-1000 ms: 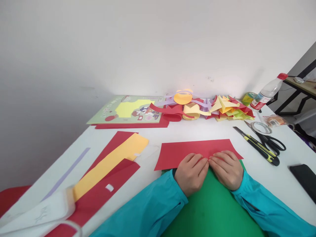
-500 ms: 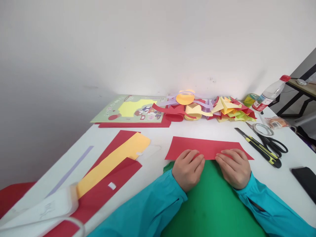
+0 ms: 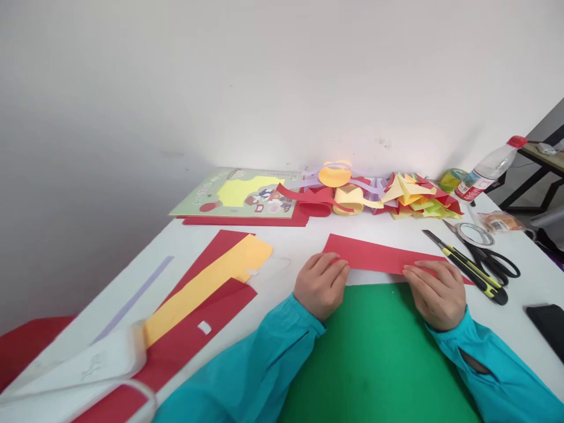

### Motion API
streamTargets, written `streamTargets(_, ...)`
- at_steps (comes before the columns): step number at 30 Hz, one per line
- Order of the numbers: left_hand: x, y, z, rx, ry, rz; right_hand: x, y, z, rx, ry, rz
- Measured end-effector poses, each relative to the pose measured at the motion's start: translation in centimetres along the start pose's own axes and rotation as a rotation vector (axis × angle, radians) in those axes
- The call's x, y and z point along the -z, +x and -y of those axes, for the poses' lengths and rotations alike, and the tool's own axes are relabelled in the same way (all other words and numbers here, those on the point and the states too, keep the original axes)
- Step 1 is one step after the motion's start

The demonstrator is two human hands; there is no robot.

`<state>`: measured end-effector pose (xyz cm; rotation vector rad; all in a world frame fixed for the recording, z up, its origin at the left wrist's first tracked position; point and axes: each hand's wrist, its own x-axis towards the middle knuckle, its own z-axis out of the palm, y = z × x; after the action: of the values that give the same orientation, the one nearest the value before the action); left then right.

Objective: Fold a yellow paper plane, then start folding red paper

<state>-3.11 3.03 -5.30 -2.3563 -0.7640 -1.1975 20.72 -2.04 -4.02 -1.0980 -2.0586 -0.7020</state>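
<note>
A strip of red paper [image 3: 379, 254] is stretched between my two hands, just beyond the far edge of a green mat [image 3: 374, 346]. My left hand [image 3: 321, 284] pinches its near edge close to the left end, thumb below and fingers on top. Toward the right end, my right hand [image 3: 436, 294] grips the same near edge, with part of the strip showing past the fingers. The thumbs are mostly hidden behind the fingers.
On the right lie a utility knife [image 3: 469, 267], black scissors [image 3: 496, 258], a tape roll [image 3: 476, 234] and a black phone-like object [image 3: 549, 329]. To the left are yellow paper [image 3: 211, 285], dark red paper [image 3: 198, 338] and a white device [image 3: 92, 370]. Paper crafts [image 3: 350, 200] and a bottle [image 3: 489, 170] stand behind.
My hands have slid apart along the near edge of the red strip, from the middle outward. The strip has shifted right and now slants, its left end farther away.
</note>
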Motion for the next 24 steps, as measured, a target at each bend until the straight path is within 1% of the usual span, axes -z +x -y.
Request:
streamTargets(11,0.0,-0.3,1.9,0.032,0.092,0.002,-0.2,-0.7,-1.0,-0.065,-0.077,-0.003)
streamTargets(18,0.1,-0.7,2.9,0.054,0.142,-0.02,-0.3,-0.8,-1.5,-0.091,-0.112,-0.043)
streamTargets(24,0.2,-0.8,3.2,0.065,0.143,-0.022,-0.5,-1.0,-2.0,-0.092,-0.125,-0.048)
